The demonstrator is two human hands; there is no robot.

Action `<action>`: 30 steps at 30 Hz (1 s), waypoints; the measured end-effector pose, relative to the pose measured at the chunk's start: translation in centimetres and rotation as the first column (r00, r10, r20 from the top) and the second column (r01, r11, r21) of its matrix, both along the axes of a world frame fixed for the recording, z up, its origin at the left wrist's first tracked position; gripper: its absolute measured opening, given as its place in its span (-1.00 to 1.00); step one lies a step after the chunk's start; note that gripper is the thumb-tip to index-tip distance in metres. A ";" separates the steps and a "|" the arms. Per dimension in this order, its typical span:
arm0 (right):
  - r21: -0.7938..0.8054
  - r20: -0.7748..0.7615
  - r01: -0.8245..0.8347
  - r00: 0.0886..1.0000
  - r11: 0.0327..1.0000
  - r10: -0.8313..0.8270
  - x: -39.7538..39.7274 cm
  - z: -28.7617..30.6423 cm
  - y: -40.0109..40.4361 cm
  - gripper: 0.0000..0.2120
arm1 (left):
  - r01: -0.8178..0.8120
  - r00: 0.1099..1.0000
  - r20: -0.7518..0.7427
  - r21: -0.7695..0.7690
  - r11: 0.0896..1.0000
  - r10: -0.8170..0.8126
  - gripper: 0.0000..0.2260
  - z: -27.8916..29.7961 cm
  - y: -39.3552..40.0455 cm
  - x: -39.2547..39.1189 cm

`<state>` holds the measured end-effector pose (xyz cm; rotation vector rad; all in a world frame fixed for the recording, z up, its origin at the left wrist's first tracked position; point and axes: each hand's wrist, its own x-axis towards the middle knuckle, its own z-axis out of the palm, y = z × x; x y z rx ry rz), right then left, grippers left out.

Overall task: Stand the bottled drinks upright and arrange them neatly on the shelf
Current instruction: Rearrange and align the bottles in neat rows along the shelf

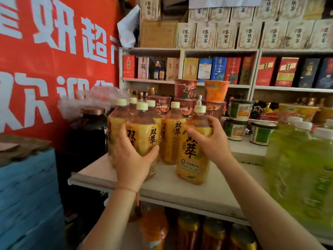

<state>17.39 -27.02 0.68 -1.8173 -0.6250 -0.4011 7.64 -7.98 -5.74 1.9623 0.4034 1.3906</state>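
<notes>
The tea bottles [195, 147] are clear glossy plastic with matt pale caps and shiny yellow film labels. The shelf [180, 186] is a smooth, matt, pale board. The green bottles [302, 170] are translucent plastic, blurred. The banner [54, 60] looks like smooth red vinyl or cloth. The noodle cups [239, 110] look like glossy printed paper, the boxes [225, 36] like matt card.

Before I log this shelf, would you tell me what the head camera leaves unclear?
- Rear yellow tea bottles: only caps show behind the front ones, so their count is unsure.
- Bottle in the left hand: hand hides its lower label.
- Green bottles: blurred at the right edge, labels unreadable.
- Lower-shelf bottles: tops hidden by the shelf board.
</notes>
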 end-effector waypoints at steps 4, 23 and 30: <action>-0.107 -0.027 -0.002 1.000 0.994 -0.001 0.9 0.0 0.0 -0.24 | 0.022 0.999 -0.040 -0.077 0.997 -0.025 -0.03 0.0 1.4 -0.1; -0.291 -0.041 0.414 0.895 0.862 -0.444 2.9 -1.3 -4.3 -0.10 | 0.136 0.939 -0.330 0.111 0.984 -0.092 0.17 1.8 -6.8 1.6; -0.030 0.109 0.110 0.988 0.993 -0.106 -2.2 -1.6 -5.6 -0.38 | 0.203 0.890 -0.435 0.115 0.972 -0.134 0.15 2.7 -11.1 4.4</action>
